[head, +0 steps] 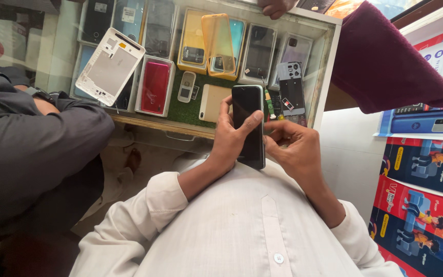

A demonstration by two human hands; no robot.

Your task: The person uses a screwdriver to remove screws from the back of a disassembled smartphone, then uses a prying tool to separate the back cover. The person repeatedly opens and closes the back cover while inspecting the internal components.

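Observation:
My left hand (230,141) grips a black smartphone (247,115) held upright over my lap, thumb laid across its dark screen. My right hand (296,149) is closed at the phone's right edge. Its fingertips pinch a thin tool with a green and yellow handle (268,101) that sticks up beside the phone. The phone's lower end is hidden behind my hands and white shirt.
A glass display counter (329,61) ahead holds several phones and cases. On it lie a white phone back frame (109,66) and an orange clear case (220,43). A person in grey (32,143) sits at left. A maroon sleeve (385,66) and another hand (275,6) reach over at top right.

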